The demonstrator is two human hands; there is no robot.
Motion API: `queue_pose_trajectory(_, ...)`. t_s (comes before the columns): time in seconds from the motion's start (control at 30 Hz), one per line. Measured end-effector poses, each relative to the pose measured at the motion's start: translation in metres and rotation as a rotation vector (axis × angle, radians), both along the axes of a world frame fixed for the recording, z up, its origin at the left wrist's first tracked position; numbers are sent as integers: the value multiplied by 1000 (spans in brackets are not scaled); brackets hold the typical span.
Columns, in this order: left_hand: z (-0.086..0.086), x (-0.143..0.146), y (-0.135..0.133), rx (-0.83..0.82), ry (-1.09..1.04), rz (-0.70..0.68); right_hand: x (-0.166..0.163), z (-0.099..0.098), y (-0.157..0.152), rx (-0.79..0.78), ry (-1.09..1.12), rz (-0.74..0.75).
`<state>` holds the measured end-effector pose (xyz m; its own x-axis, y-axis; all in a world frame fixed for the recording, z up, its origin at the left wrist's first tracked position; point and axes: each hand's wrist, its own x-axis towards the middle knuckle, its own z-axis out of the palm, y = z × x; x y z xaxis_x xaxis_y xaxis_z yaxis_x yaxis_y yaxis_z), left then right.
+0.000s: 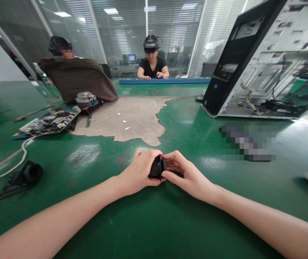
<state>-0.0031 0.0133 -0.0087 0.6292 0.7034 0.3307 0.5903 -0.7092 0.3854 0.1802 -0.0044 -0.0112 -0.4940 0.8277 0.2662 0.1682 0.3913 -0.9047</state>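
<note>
Just below the middle of the head view, both my hands are on one small black part [157, 168], which looks like plastic with a thin flange around it. My left hand [140, 167] wraps around its left side, fingers closed over the top and thumb beneath. From the right, my right hand [188, 172] pinches the flanged end between thumb and fingertips. Its exact kind is hard to make out, since the fingers cover much of it. On the green table to the left lies a black plastic piece with a round opening [26, 176].
An open computer case [224, 72] stands at the right, with a blurred-out object [247, 144] before it. Circuit boards [48, 120] and a heatsink fan [86, 99] lie at the left. A bare patch [132, 118] shows in the green surface. Two people sit beyond the table.
</note>
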Motion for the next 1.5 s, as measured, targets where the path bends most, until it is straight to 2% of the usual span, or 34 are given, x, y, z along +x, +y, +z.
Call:
queue_pose_trajectory(0.27,0,0,0,-17,-3,5,3,1,-3,188,-56,-45)
queue_pose_trajectory(0.53,0,0,0,-19,-11,3,-1,2,-2,44,-20,-2)
queue_pose_trajectory(0.7,0,-1,1,-37,-5,-4,3,3,-4,205,-90,-16)
queue_pose_trajectory(0.8,0,-1,0,-23,-9,-3,4,2,-4,250,-111,-51)
queue_pose_trajectory(0.9,-1,0,0,-10,-13,5,2,1,-2,213,-69,-64)
queue_pose_trajectory(1.07,-1,0,1,-18,-7,9,0,0,-2,60,-46,-15)
queue_pose_trajectory(1.3,0,-1,0,-25,-6,-3,2,0,-3,194,-54,-24)
queue_pose_trajectory(1.5,0,0,1,-11,-11,1,2,0,-2,194,-34,-54)
